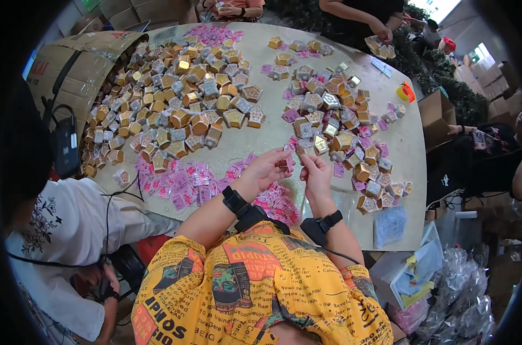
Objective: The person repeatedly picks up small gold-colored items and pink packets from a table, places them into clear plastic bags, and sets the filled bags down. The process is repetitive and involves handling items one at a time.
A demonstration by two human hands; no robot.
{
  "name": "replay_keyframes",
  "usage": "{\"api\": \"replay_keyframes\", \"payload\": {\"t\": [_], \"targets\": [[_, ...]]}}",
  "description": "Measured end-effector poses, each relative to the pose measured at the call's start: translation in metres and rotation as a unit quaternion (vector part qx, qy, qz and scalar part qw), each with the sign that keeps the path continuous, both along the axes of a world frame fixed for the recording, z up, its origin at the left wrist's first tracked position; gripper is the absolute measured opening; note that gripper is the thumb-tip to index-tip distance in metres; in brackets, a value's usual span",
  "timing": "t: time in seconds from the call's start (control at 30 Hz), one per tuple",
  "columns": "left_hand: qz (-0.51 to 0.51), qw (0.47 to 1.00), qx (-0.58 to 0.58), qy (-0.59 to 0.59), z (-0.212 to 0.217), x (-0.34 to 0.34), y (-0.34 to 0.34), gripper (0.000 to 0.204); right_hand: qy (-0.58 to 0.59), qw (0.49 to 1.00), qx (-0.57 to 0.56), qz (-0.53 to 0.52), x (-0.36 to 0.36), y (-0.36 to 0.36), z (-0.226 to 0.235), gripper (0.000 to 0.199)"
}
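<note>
Crowded from edge to edge, the pale round table (pixel 261 141) served as the anchor for everything else. Over its near edge, the person's left hand (pixel 268 168) and right hand (pixel 317 175) met, fingertips pinched together on a small pink sachet (pixel 288 160) held between them just above the tabletop. Both hands were closed in a fine pinch, not fists; the sachet looked to be mid-handling, perhaps being separated or readied for one of the little boxes, and any further move seemed to call for a careful two-finger grip, since the piece was thin and small.

On the table's far left lay a broad heap of gold and silver boxes (pixel 180 98), small and faceted, spilling from a tipped cardboard carton (pixel 79 69) at the table's left rim. A second cluster of the same boxes (pixel 336 123) sat on the table's right half, mixed with pink packets. Loose pink sachets (pixel 183 181) were spread along the near-left edge, and another pink patch (pixel 212 33) lay at the far side. A clear bag (pixel 389 224) rested at the near-right corner, and a small yellow and orange object (pixel 405 92) stood near the right rim. Across the table, another person's hand (pixel 382 31) held some boxes.
</note>
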State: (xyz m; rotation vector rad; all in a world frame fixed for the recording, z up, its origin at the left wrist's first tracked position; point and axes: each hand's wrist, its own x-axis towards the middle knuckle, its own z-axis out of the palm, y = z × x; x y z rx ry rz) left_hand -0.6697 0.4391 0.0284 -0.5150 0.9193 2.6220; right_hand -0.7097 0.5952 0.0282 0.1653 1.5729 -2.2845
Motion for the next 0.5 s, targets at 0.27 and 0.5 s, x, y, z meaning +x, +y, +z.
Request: {"api": "replay_keyframes", "payload": {"t": [0.27, 0.5], "targets": [[0.022, 0.999, -0.004, -0.025, -0.008, 0.0, -0.001, 0.017, -0.182, 0.975, -0.078, 0.104, 0.01, -0.004, 0.018, 0.013], [0.106, 0.937, -0.333, -0.016, -0.009, 0.005, 0.0, 0.043, -0.132, 0.988, -0.051, 0.067, 0.003, -0.003, 0.011, 0.008]]}}
